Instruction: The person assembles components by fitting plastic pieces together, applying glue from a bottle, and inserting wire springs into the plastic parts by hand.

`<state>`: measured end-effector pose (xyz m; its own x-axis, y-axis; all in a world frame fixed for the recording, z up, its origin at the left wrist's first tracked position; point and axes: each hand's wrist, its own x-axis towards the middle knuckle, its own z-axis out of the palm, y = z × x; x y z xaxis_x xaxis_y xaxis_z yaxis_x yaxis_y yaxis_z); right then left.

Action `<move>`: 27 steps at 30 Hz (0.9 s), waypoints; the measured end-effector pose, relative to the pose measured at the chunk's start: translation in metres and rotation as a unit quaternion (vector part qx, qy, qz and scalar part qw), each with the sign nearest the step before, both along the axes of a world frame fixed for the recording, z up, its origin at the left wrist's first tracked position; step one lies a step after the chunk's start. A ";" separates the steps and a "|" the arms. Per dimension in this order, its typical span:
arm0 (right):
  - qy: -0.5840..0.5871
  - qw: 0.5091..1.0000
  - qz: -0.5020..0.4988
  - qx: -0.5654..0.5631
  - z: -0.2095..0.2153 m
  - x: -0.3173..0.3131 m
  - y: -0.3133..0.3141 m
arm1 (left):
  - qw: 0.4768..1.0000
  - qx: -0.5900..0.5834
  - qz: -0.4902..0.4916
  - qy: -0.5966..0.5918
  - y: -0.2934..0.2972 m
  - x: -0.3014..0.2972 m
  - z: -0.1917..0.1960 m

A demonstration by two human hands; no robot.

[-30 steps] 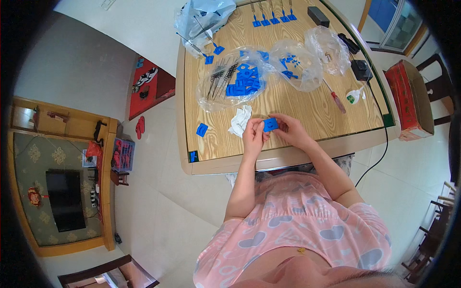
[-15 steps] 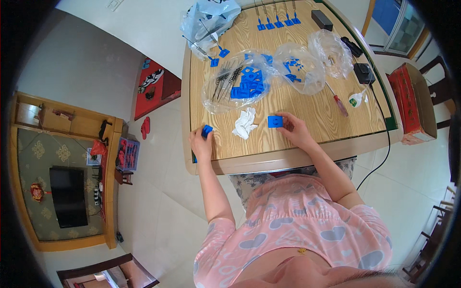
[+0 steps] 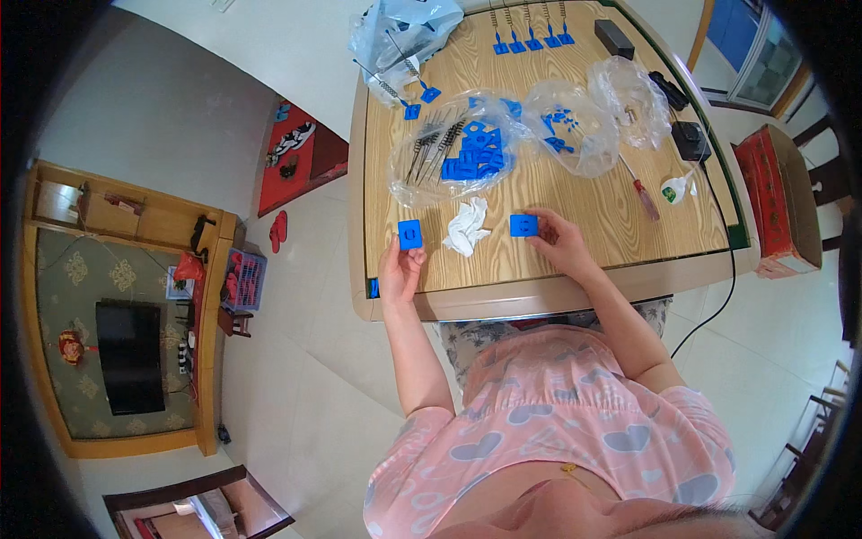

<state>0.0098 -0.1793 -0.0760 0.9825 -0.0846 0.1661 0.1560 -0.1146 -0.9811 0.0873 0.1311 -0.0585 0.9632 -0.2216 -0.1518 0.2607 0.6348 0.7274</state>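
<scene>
My left hand [image 3: 403,272] is closed on a square blue plastic piece [image 3: 409,234] with a small slot in its face, held up over the table's near left part. In my right hand [image 3: 562,242] a similar blue plastic block [image 3: 523,225] is pinched by its right edge. Between the two hands lies a crumpled white tissue [image 3: 466,226], touched by neither. Beyond it, a clear plastic bag [image 3: 409,191] holds many blue plastic parts [image 3: 473,162] and dark spring-like rods [image 3: 437,148].
Farther right are a clear bag with small blue bits [image 3: 593,160], another clear bag [image 3: 630,103] and a screwdriver [image 3: 645,198]. Several spring-stemmed blue pieces [image 3: 534,43] stand in a row at the back. A black cable [image 3: 729,260] hangs over the right edge.
My left hand has lifted and turned its blue piece, so the slotted face now shows. The right hand keeps its block in nearly the same place. The whole view has shifted slightly.
</scene>
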 end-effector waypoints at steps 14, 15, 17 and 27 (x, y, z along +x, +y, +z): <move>0.008 0.999 -0.003 -0.031 0.012 -0.003 -0.001 | 0.995 0.076 -0.035 -0.061 -0.007 -0.005 0.013; 0.008 0.999 -0.003 -0.031 0.012 -0.003 -0.001 | 0.994 0.075 -0.045 -0.067 -0.006 -0.005 0.013; 0.015 1.000 -0.003 -0.024 0.010 -0.002 -0.001 | 0.993 0.074 -0.055 -0.072 -0.005 -0.005 0.013; 0.001 1.000 0.000 -0.027 0.006 -0.001 0.002 | 0.654 0.692 0.198 -0.235 0.000 0.009 -0.010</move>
